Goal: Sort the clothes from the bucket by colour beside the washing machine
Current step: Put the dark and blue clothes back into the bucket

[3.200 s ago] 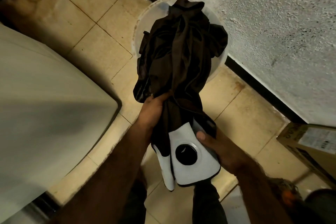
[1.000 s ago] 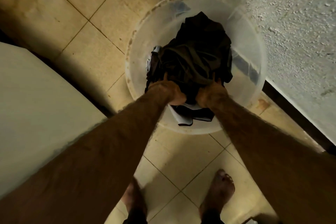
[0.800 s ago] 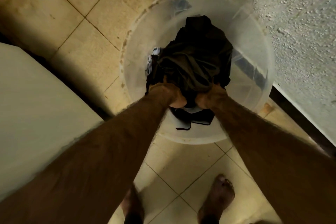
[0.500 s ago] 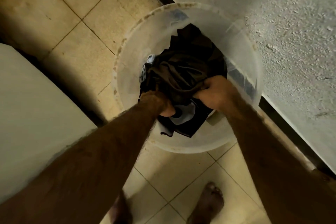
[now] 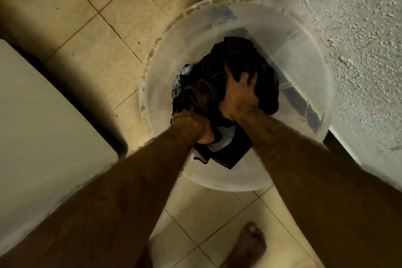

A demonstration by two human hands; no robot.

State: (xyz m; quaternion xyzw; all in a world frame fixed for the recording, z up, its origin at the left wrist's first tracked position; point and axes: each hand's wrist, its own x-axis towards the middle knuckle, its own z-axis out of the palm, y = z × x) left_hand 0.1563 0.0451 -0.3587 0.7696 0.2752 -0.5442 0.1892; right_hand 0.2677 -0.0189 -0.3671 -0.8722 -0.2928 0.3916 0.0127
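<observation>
Left of the hands stands the white washing machine (image 5: 43, 126), with beige floor tiles (image 5: 97, 39) between it and the translucent round plastic bucket (image 5: 174, 28), which sits against the rough plastered wall (image 5: 348, 50) on their far right. Both forearms reach down into that bucket, where the dark brown-and-black bundle of cloth (image 5: 239, 54) still lies, together with a pale blue garment (image 5: 180, 80) tucked just beyond the left hand.

What has changed is the right hand (image 5: 238, 95). Half a second ago it was clenched on the near edge of the bundle, close beside the left one. Now it has moved forward onto the top of the heap, fingers spread and bent down into the cloth, thumb out to the left. The left hand (image 5: 191, 125) has not shifted: it stays balled tight around the near edge, just above a white fabric panel with a dark round mark (image 5: 221, 137) that hangs under its knuckles.

For the sorting, this reads as a regrip, not a lift. The hands are now further apart on the bundle, which probably lets it come out as one gathered load. Nothing has yet left the bucket, and no pile shows on the tiles beside the machine. A bare foot (image 5: 250, 243) stands below the right forearm.
</observation>
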